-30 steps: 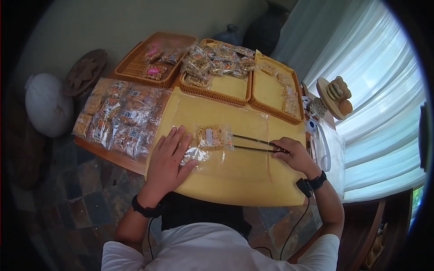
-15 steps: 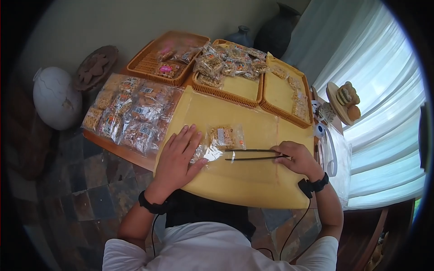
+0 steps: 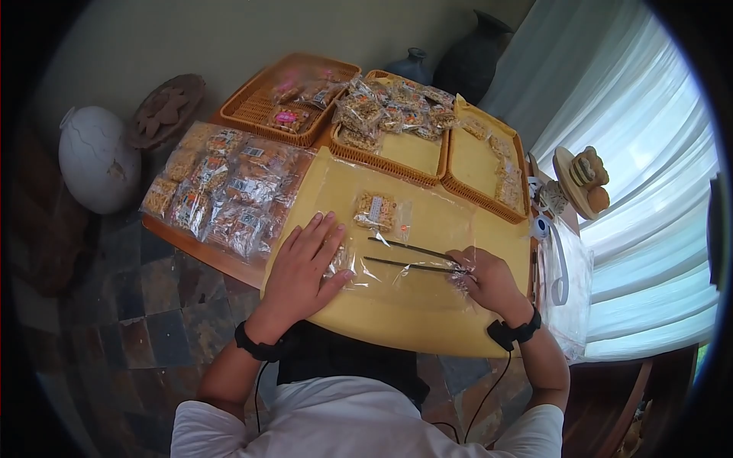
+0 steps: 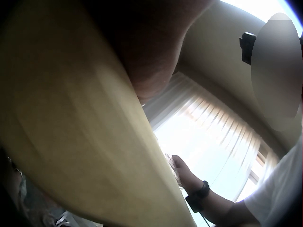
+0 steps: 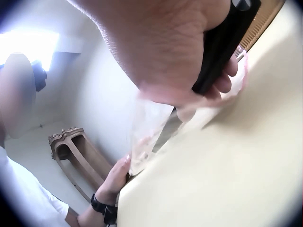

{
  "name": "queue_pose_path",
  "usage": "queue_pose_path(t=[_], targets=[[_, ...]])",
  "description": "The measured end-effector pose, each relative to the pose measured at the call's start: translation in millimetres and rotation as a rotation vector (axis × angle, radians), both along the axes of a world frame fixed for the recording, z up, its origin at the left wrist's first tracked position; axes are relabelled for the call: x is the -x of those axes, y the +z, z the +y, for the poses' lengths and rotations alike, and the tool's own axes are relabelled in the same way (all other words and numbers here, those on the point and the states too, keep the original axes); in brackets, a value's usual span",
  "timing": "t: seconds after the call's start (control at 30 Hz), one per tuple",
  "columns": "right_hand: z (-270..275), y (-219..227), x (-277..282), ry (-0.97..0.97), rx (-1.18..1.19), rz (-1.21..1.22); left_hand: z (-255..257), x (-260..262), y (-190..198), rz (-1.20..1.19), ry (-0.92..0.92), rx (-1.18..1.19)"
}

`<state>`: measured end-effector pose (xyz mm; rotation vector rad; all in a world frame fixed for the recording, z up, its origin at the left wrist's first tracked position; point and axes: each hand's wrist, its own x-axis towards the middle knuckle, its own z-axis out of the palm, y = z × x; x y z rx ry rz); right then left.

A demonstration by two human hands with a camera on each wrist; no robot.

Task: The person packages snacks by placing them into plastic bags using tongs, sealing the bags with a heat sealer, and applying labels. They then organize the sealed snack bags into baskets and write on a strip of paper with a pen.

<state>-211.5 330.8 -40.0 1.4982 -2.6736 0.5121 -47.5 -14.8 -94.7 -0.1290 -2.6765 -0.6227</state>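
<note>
The left hand [image 3: 305, 263] lies flat, fingers straight, on the left part of a large clear plastic bag [image 3: 405, 286]. The right hand [image 3: 490, 282] grips dark tongs [image 3: 416, 267], their two arms apart and pointing left with nothing between the tips. Clear film is bunched at the right fingers. Above the tongs lies a small labelled snack packet [image 3: 376, 211], touched by neither hand. In the right wrist view, the right hand [image 5: 170, 52] is round the black tongs [image 5: 222, 52], with clear film [image 5: 142, 137] beneath it.
A yellow sheet [image 3: 382, 332] covers the table. Wicker baskets [image 3: 389, 164] with packets line its back; bagged packets [image 3: 244, 183] lie at left. A tape roll [image 3: 540, 227] and a round wooden stand [image 3: 569, 183] are at right, beside a curtain [image 3: 649, 252].
The tong tips have left the packet, and the right hand has shifted slightly toward the body. Film is now gathered at its fingers. The left hand stays flat in place.
</note>
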Motion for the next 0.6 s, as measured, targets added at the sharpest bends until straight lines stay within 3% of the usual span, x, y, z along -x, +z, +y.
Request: queue_pose_path(t=[0.07, 0.17, 0.27, 0.6], targets=[[16, 4, 6, 0.017, 0.018, -0.066, 0, 0, -1, -0.003, -0.002, 0.012], [37, 5, 16, -0.223, 0.048, -0.134, -1, 0, -1, 0.002, -0.001, 0.021], [33, -1, 29, -0.268, 0.116, -0.244, 0, 0, -2, 0.004, -0.001, 0.027], [-21, -4, 36, -0.172, 0.151, -0.492, 2, 0, 1, -0.003, -0.002, 0.015]])
